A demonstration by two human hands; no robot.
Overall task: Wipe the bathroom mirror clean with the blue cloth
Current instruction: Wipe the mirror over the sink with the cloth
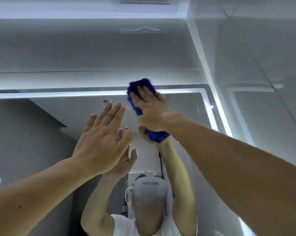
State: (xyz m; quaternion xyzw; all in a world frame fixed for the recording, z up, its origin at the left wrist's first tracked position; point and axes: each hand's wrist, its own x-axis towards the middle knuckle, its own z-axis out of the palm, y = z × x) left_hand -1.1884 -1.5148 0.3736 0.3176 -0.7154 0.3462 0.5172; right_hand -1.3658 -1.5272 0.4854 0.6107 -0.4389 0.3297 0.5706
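While the fingers (144, 94) of the right hand (150, 109) lie spread flat over the blue cloth (140, 83), pressing it against the mirror (186, 106) at its top edge toward the right corner, the left hand (101, 133) is raised open beside it, holding nothing; I cannot tell whether it touches the glass. That cloth looks soft, light and bunched, so it should fold under a flat palm and is best held by pressing across its middle. Glass is stiff, smooth and fragile, calling for even pressure. No containers are in view.
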